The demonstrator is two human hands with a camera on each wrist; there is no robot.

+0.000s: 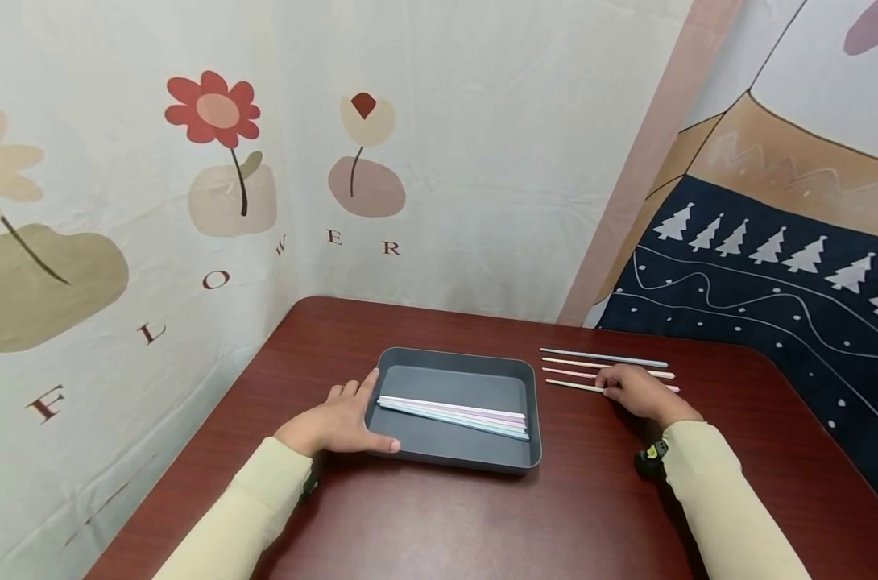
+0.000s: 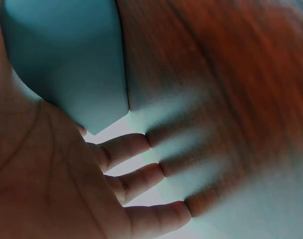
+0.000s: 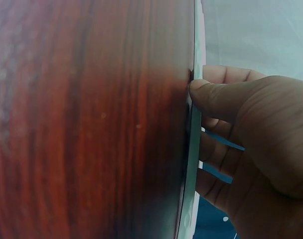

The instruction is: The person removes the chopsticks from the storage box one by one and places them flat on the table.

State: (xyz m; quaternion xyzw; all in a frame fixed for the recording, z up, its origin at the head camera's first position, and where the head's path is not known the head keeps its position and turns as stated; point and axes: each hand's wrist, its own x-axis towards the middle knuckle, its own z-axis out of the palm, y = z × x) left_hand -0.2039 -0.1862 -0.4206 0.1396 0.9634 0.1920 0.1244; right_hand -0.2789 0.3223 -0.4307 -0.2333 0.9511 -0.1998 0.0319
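Note:
A dark grey rectangular tray (image 1: pixel 449 382) lies on the table, holding a loose bundle of white, pink and blue chopsticks (image 1: pixel 457 416). My left hand (image 1: pixel 341 419) rests against the tray's left side, fingers spread along it and thumb at the near corner. In the left wrist view the palm faces the tray wall (image 2: pixel 67 64). To the right of the tray, several chopsticks lie in a row, a blue one (image 1: pixel 598 356) farthest back. My right hand (image 1: pixel 638 393) pinches the nearest, pale chopstick (image 1: pixel 573 386) between thumb and fingers; its right part is hidden beneath the hand in the head view.
The reddish-brown table (image 1: pixel 475 524) has rounded back corners. Behind it hangs a pale cloth (image 1: pixel 482 161) with printed flowers and letters. A dark blue cloth (image 1: pixel 736 306) with white trees hangs at the right edge.

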